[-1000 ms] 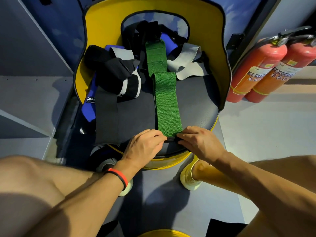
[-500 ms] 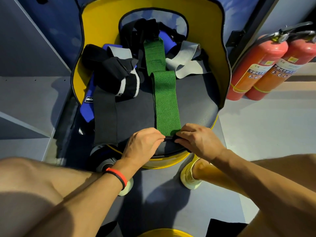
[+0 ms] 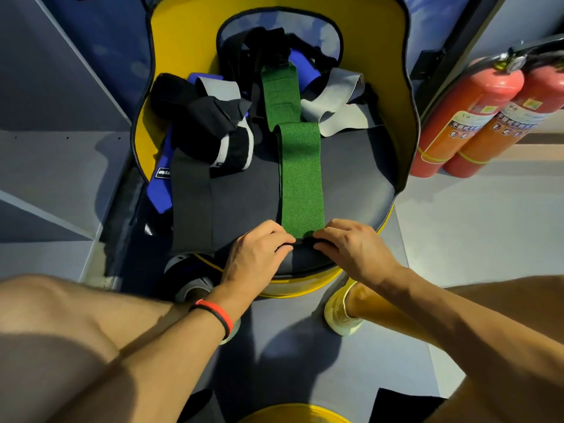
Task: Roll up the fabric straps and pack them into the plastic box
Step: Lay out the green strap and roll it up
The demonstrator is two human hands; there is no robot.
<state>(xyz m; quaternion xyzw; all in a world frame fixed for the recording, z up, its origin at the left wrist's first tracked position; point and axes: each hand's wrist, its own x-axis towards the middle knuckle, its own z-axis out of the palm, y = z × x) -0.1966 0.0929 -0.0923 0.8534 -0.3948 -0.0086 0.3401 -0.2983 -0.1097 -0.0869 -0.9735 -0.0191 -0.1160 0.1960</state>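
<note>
Your left hand (image 3: 259, 254) and right hand (image 3: 354, 248) sit close together, fingertips curled and pinching the near end of the green strap (image 3: 300, 178), which runs flat away from them across the padded seat (image 3: 360, 184). If one hand rolls ahead, the coil may skew into a cone; slack could let it spring open. The strap looks coarse, woven and stretchy. Beyond it lies a tangled heap of straps (image 3: 232, 126). No plastic box shows.
</note>
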